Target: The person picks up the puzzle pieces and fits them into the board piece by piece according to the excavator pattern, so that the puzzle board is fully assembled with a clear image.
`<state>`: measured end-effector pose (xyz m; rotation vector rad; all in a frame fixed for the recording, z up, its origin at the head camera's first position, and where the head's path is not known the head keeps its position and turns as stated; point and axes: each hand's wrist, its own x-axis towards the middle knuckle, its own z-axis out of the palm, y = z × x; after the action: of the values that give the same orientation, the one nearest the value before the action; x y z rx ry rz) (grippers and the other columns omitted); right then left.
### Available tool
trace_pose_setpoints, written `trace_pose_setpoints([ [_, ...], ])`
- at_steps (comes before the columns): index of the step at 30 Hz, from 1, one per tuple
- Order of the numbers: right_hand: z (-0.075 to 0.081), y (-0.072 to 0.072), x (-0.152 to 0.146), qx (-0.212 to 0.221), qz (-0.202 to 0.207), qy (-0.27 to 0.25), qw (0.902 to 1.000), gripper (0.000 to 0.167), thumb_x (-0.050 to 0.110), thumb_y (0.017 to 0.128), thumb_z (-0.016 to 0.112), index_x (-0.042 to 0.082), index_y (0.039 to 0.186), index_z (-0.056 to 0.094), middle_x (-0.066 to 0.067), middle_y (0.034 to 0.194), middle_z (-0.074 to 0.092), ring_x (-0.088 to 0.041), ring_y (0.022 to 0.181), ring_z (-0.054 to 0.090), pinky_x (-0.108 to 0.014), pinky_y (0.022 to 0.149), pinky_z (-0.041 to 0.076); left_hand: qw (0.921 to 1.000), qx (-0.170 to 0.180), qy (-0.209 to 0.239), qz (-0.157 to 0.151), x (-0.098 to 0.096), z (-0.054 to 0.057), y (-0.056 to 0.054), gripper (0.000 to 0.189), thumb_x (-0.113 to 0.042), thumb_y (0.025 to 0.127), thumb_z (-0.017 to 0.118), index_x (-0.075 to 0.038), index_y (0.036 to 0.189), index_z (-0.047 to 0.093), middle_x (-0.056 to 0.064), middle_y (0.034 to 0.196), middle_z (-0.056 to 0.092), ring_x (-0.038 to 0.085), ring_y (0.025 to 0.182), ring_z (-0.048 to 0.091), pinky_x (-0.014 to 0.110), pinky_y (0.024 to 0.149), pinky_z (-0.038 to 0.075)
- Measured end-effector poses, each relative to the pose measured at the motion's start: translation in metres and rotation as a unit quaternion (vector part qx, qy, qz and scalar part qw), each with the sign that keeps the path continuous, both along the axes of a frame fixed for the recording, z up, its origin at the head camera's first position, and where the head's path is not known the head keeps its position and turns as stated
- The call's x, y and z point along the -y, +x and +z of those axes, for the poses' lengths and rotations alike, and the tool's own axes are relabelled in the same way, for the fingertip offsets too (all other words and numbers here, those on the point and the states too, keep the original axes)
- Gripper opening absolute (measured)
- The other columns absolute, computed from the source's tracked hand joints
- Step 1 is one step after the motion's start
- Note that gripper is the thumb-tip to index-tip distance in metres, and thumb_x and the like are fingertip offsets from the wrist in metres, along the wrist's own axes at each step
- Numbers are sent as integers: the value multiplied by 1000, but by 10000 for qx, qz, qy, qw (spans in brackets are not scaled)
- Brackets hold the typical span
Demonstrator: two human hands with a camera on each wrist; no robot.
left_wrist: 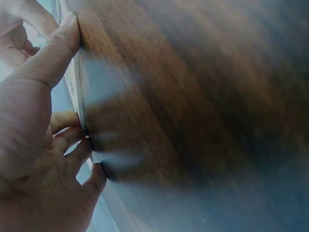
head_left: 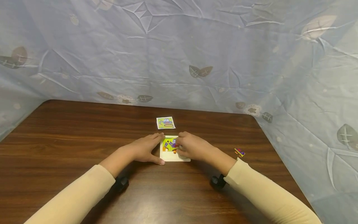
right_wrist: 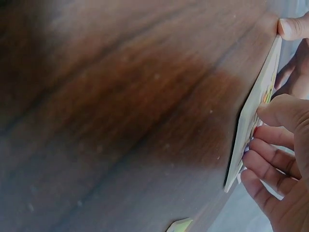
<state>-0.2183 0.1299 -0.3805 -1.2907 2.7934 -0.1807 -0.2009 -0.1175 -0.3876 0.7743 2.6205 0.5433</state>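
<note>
A white-framed jigsaw puzzle tray (head_left: 183, 157) lies on the table in front of me, partly filled with green, yellow and purple pieces. Along the tray's left side rests my left hand (head_left: 144, 148), thumb at the near corner and fingers at the far one, fairly straight. Over the right half, my right hand (head_left: 194, 147) pinches a small puzzle piece (head_left: 175, 151) with thumb and bent fingers, and covers much of it. In the right wrist view the thumb and fingertips of the right hand (right_wrist: 285, 154) touch the tray's surface (right_wrist: 241, 140).
Beyond the tray lies a printed picture card (head_left: 166, 123) of a digger. A loose purple-and-yellow puzzle piece (head_left: 239, 152) sits to the right on the brown wooden table (head_left: 84, 133). A patterned cloth (head_left: 167, 56) hangs behind and beside the table.
</note>
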Motion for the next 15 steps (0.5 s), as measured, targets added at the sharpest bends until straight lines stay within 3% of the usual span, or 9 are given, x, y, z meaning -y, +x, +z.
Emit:
trace_pose_setpoints([
  [5,0,3,1,84,-171,-114,9998,8,14,96,73,9,100,78,-4,99,66,-10,83,55,-21,73,54,10000,-11,29,-25,-1,0,-1,107,-59,89,77,-5,166,25,16,176,20,43,161,24,63,128,28],
  [10,-2,9,3,229,-513,-228,9982,11,13,96,72,10,102,80,-3,101,66,-13,90,56,-25,78,56,10000,-13,22,-7,0,-1,0,108,-59,89,77,-5,166,25,16,176,20,43,161,23,63,129,27],
  [15,-4,12,6,94,-543,-218,9982,11,13,96,71,10,101,81,-2,98,65,-14,91,57,-28,81,57,10000,-40,27,-1,1,-3,1,109,-59,89,77,-4,166,24,17,176,20,44,161,25,63,128,29],
])
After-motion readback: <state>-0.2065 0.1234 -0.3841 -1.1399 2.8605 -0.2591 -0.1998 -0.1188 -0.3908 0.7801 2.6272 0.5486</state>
